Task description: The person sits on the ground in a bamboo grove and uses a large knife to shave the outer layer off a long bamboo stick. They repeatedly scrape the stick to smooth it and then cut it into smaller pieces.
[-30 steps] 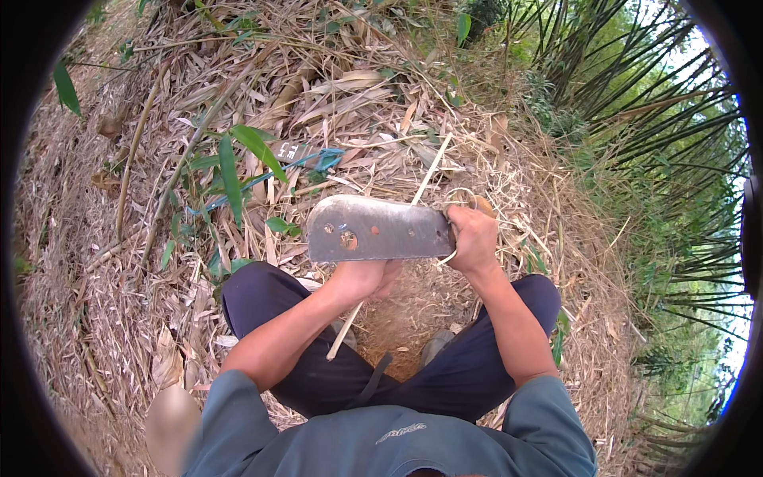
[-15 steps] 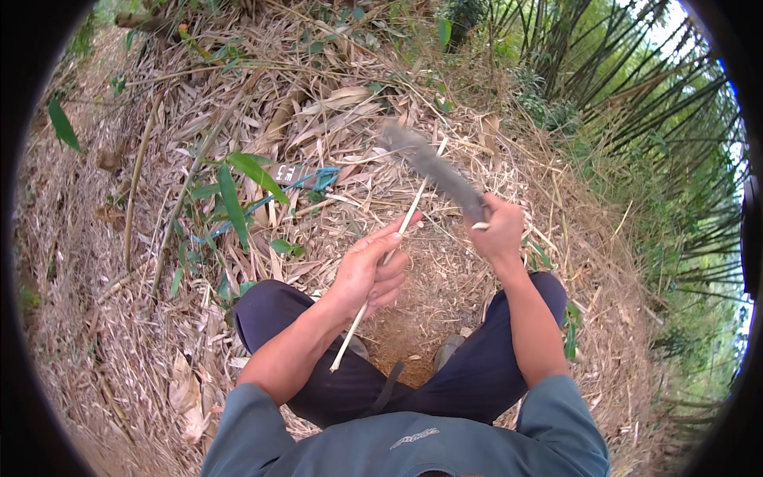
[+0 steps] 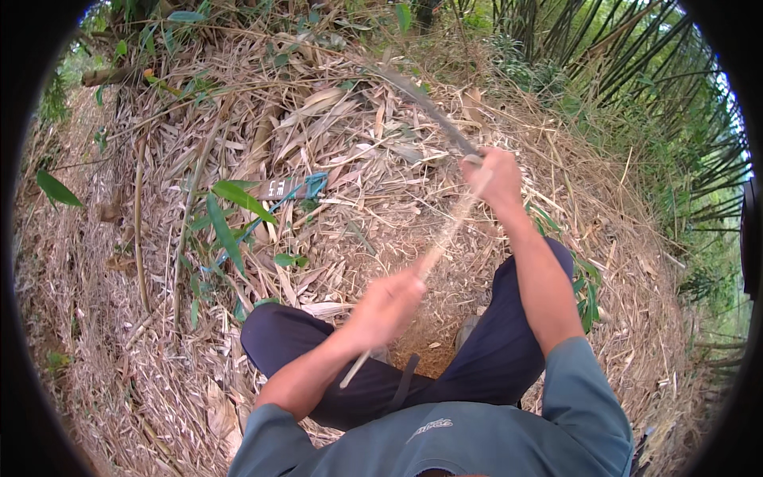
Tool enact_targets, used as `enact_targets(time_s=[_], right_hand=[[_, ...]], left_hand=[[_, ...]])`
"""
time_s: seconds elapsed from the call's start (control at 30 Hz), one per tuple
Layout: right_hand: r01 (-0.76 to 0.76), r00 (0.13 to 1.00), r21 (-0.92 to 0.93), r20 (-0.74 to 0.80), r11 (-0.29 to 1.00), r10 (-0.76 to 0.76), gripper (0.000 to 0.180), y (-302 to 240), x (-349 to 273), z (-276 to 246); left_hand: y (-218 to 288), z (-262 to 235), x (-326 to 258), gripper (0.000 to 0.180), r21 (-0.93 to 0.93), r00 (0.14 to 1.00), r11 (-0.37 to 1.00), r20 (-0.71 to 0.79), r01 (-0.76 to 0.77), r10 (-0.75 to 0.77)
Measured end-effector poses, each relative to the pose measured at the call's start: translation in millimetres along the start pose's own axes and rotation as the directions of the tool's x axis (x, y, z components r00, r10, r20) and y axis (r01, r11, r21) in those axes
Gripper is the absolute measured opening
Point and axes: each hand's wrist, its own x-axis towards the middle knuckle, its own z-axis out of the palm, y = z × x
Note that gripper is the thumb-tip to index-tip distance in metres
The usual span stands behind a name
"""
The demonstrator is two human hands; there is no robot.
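Note:
My left hand point(image 3: 387, 306) is closed around a thin pale stick point(image 3: 447, 234), its fingers smeared by motion. The stick's lower end slants down over my lap, and its upper part runs up toward my right hand point(image 3: 497, 179). That hand is wrapped round the grip of a machete point(image 3: 429, 107), mostly hiding the handle. The long grey blade points away to the upper left and is blurred toward its tip. In the picture the stick's upper end meets the right hand; whether they touch I cannot tell.
Dry bamboo leaves point(image 3: 318, 103) cover the ground around my bent knees. A brown flat piece with a blue strap point(image 3: 315, 184) lies ahead to the left, near green leaves point(image 3: 226, 230). Bamboo stems point(image 3: 620, 63) stand at the far right.
The machete has swung up and away from the stick. My left hand has dropped lower with the stick, which leans further right. The view has shifted slightly.

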Motion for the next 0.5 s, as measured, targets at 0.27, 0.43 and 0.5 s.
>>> enact_targets(time_s=[0.27, 0.43, 0.5], right_hand=[[-0.032, 0.987, 0.489, -0.121, 0.872, 0.105, 0.046, 82, 14, 26], [-0.050, 0.998, 0.517, 0.001, 0.855, 0.057, 0.037, 37, -5, 18], [-0.024, 0.996, 0.484, 0.091, 0.875, -0.023, 0.034, 8, -33, -24]], left_hand=[[3, -23, 55, 0.048, -0.167, 0.969, 0.985, -0.246, -0.042, 0.000], [7, -4, 43, 0.057, -0.099, 0.925, 0.989, -0.375, -0.108, 0.064], [5, -16, 38, 0.050, -0.045, 0.904, 0.976, -0.388, -0.214, 0.181]])
